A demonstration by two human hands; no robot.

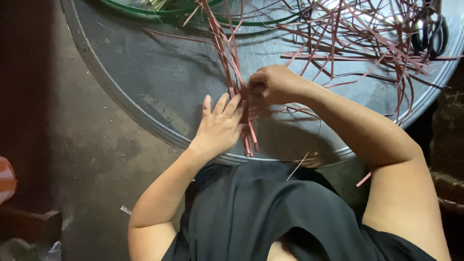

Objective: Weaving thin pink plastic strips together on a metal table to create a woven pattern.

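My left hand (220, 126) lies flat, fingers together, pressing down on a bundle of thin reddish-pink strips (231, 63) that run side by side across a large round metal tray (159, 87). Just to its right, my right hand (271, 84) is curled with its fingertips pinching one of those strips where the bundle crosses others. The strip ends (250, 142) reach the tray's near rim below my left hand. My fingertips hide the exact crossing point.
A loose heap of more pink strips (367, 38) spreads over the tray's far right. Black-handled scissors (431, 34) lie at its top right edge. Green strips (159, 9) curve along the far rim. Bare concrete floor (72, 145) is on the left.
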